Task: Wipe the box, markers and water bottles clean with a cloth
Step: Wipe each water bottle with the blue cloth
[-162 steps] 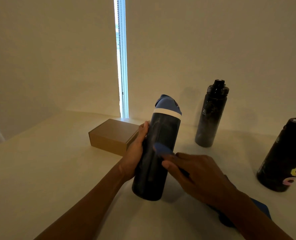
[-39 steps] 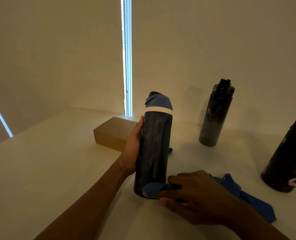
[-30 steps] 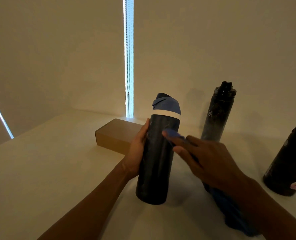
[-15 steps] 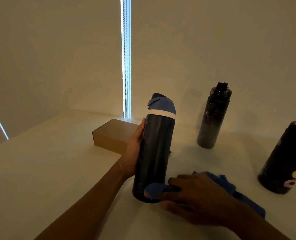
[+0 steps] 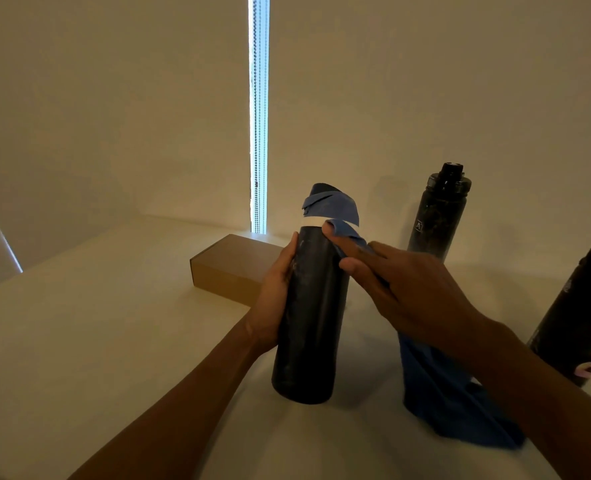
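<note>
— Whereabouts of the blue-lidded bottle [image 5: 304,323]?

— Upright on the table [image 5: 114,323], mid-view, dark-bodied, with a white band under the blue lid [image 5: 332,206].

— Gripped how?

— By the left hand [image 5: 273,299], wrapped round the left flank at mid-height. Thumb lying up along the near side, fingers gone behind.

— And on the other side?

— The right hand [image 5: 411,292], reaching in from the right with fingers stretched nearly straight. Pressing one end of the blue cloth [image 5: 439,389] against the upper body, just below the white band. Cloth folded over the fingertips [image 5: 349,264], the remainder bunched beneath the palm and hanging down to the table just right of the bottle. Thumb hidden, so no telling exactly how pinched.

— Further out?

— Behind the left hand, a brown cardboard box [image 5: 231,268], closed, lying flat, partly covered by that hand. To the right and farther back, a black bottle [image 5: 437,216] with a black cap, upright near the wall. At the right edge, a third dark bottle [image 5: 578,323] with coloured lettering, cut off by the frame and well apart from the first. Behind everything, pale blinds with a bright vertical slit [image 5: 259,116] and a bead chain.
</note>
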The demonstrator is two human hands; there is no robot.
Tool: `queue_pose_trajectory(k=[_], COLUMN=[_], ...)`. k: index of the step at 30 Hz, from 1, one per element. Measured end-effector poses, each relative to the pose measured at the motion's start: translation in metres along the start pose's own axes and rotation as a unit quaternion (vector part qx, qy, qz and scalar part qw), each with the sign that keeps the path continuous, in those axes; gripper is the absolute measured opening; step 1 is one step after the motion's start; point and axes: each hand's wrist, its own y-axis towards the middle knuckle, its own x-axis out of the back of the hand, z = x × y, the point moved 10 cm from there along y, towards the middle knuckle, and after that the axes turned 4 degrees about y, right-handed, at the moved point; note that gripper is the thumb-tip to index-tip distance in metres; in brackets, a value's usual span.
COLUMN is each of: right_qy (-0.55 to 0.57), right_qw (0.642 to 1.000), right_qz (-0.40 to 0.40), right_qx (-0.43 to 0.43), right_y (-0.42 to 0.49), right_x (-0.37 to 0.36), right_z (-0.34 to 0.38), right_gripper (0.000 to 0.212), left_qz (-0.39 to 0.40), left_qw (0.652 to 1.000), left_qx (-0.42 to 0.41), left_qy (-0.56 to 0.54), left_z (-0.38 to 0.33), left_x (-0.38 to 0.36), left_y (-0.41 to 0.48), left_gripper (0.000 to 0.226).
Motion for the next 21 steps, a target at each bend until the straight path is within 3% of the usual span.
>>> queue_pose_trajectory(k=[2, 9, 14, 19, 20, 21], right_qy=[0.011, -0.008, 0.006, 0.072, 0.083, 0.123], right_qw=[0.999, 0.978, 0.956, 0.916, 0.922, 0.934], right_qz=[0.032, 0.208, 0.284, 0.391, 0.376, 0.332], right_qx=[0.023, 0.035, 0.077, -0.051, -0.047, -0.034], right_y=[-0.007, -0.060, -0.086, -0.101, -0.096, -0.090], right_x=[-0.009, -0.051, -0.071, -0.073, -0.071, -0.064], right_z=[0.009, 0.039, 0.064, 0.069, 0.069, 0.076], right_gripper=[0.034, 0.044, 0.051, 0.118, 0.113, 0.089], left_qz=[0.022, 0.014, 0.031, 0.041, 0.040, 0.037], left_qw=[0.999, 0.999, 0.998, 0.998, 0.998, 0.998], left_qx=[0.028, 0.038, 0.036, 0.032, 0.030, 0.029], left_qy=[-0.025, -0.010, -0.039, -0.046, -0.039, -0.032], left_z=[0.004, 0.006, 0.007, 0.009, 0.009, 0.009], left_x=[-0.002, 0.002, -0.002, -0.003, -0.003, -0.003], left_y=[-0.003, -0.002, 0.000, 0.001, 0.002, 0.001], left_gripper=[0.046, 0.063, 0.074, 0.064, 0.065, 0.066])
